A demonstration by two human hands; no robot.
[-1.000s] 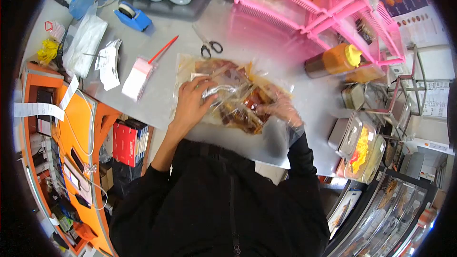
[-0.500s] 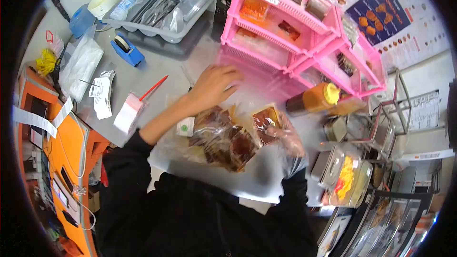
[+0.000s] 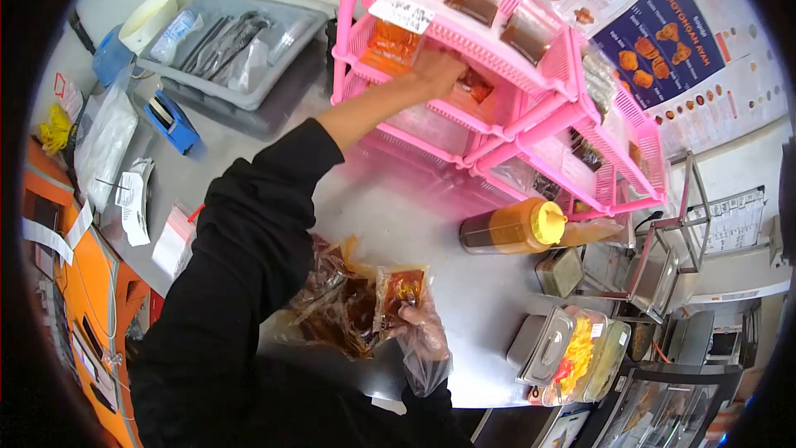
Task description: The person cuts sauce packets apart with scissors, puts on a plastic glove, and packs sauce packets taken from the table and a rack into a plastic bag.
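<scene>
The person's left hand (image 3: 438, 75), bare, was inside the middle level of the pink rack (image 3: 522, 124), between the orange packets (image 3: 390, 44) and a small dark red packet (image 3: 476, 85). Its fingers were bent downward and partly hidden, so I could not tell whether they were open, closed or gripping anything. The right hand (image 3: 427, 332), in a clear plastic glove, was low over the bench (image 3: 390, 199), its fingers closed on the lower right edge of a flat sauce packet (image 3: 404, 289) with a reddish-brown filling. That packet was tilted up at the right end of a heap of brown sauce bags (image 3: 344, 311), which lay on the bench close to the person's body, partly covered by the left sleeve (image 3: 257, 224). A sauce bottle (image 3: 514, 226) with a yellow cap lay on its side to the right, in front of the rack. Farther right stood a tub of yellow food (image 3: 578, 353) beside a metal lid (image 3: 543, 353). On the left side of the bench were a grey tray (image 3: 249, 102) of wrapped cutlery, a blue tape dispenser (image 3: 172, 122) and a paper pad (image 3: 174, 241). A white label (image 3: 401, 12) hung at the rack's upper left front.
</scene>
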